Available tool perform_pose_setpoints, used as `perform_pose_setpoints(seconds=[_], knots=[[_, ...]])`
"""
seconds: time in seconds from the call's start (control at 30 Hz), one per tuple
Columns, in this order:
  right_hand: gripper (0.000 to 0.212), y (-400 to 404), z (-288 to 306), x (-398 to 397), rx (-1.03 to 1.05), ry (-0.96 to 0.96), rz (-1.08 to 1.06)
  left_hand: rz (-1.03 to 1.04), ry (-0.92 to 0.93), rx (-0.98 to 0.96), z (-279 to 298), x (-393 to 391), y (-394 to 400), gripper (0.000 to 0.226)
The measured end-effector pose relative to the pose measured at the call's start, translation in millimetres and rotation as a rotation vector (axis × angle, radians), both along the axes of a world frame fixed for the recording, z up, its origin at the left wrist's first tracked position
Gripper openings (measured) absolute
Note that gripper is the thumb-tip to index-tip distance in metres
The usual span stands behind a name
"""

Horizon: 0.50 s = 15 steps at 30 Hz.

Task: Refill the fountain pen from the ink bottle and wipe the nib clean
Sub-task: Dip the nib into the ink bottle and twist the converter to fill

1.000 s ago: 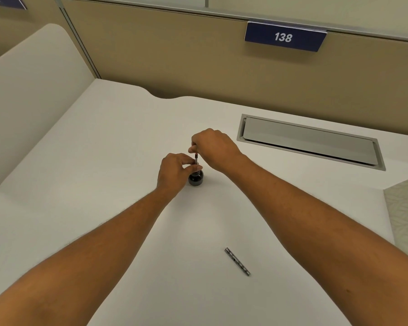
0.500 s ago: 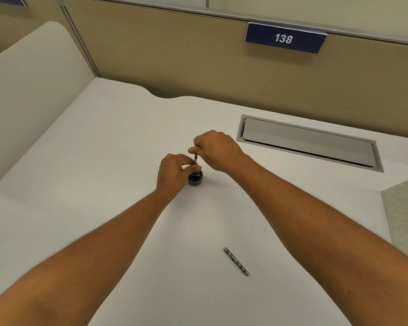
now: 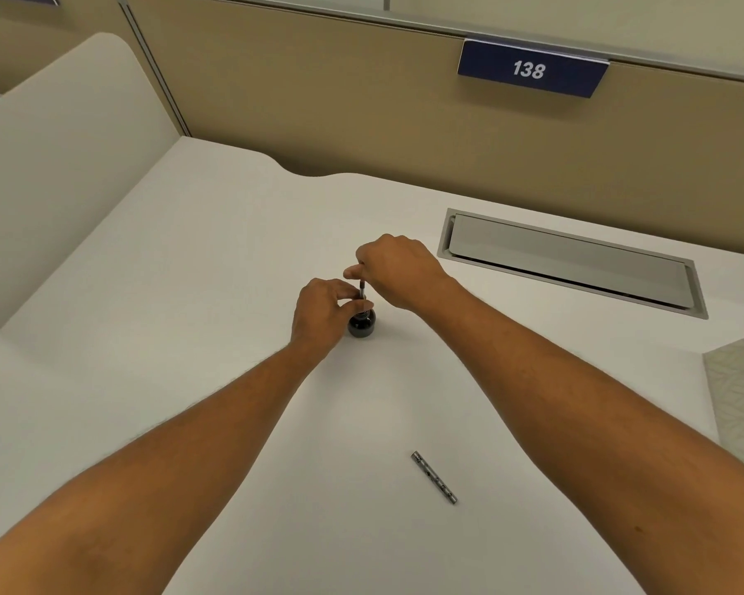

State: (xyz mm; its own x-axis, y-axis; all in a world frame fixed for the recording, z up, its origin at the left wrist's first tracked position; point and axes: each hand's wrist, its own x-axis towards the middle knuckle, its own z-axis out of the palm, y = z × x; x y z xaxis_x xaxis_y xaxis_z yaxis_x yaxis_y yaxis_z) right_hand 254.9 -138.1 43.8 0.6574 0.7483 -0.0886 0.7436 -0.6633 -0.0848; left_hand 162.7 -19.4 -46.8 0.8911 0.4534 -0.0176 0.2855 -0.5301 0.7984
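Pen [image 3: 362, 292] stood upright, nib down in the bottle [image 3: 361, 324], pinched atop by right hand [image 3: 398, 268]; left hand [image 3: 321, 313] fingers closed at the bottle's neck.

Pen [image 3: 362, 290] nib hidden inside ink bottle [image 3: 361, 326].

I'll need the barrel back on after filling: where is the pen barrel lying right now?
In the head view, the pen barrel lies alone on the white desk, nearer the person than the ink bottle, between the two forearms, closer to the right one.
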Motion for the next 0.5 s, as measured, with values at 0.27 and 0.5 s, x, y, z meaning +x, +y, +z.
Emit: perform_pose_setpoints(seconds=[0.27, 0.5], knots=[[0.010, -4.4, 6.3, 9.8, -0.007, 0.081, 0.078, -0.017, -0.003, 0.022, -0.2, -0.2, 0.5, 0.019], [0.041, -3.6, 2.9, 3.4, -0.037, 0.002, 0.012, -0.013, -0.009, 0.015, -0.6, -0.2, 1.6, 0.018]])
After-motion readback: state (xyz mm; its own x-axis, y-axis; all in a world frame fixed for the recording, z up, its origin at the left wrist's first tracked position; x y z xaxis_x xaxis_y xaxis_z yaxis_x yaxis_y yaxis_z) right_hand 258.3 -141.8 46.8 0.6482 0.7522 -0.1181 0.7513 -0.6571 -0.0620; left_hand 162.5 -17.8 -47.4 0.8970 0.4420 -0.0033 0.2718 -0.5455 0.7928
